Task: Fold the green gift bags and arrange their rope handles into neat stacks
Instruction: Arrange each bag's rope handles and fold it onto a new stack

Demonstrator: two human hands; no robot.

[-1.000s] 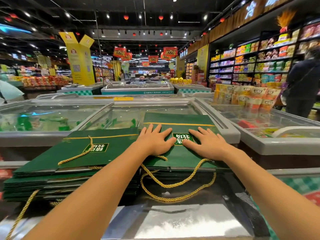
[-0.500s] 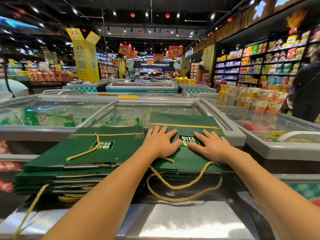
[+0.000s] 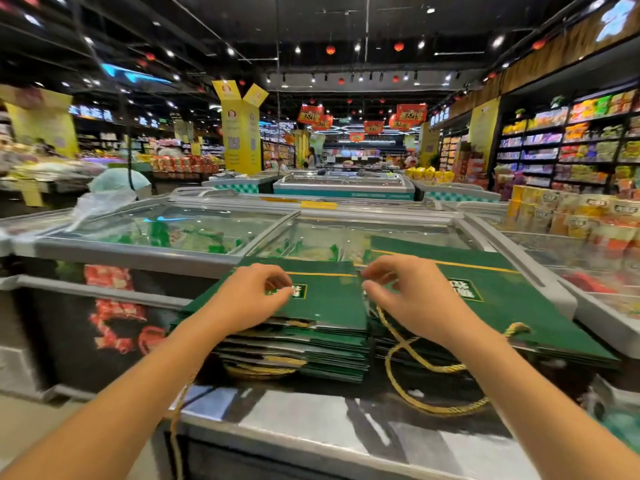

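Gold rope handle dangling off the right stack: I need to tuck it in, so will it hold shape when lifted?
Probably floppy: the gold rope handle sags in loose loops onto the counter. Likely light, being thin cord. Its twisted surface should resist slipping.

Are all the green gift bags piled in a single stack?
No, there are two piles side by side: a left stack and a right stack, with a dark seam dividing them.

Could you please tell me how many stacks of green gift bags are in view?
2: the left stack by the left hand, the right stack by the right hand; more may be hidden.
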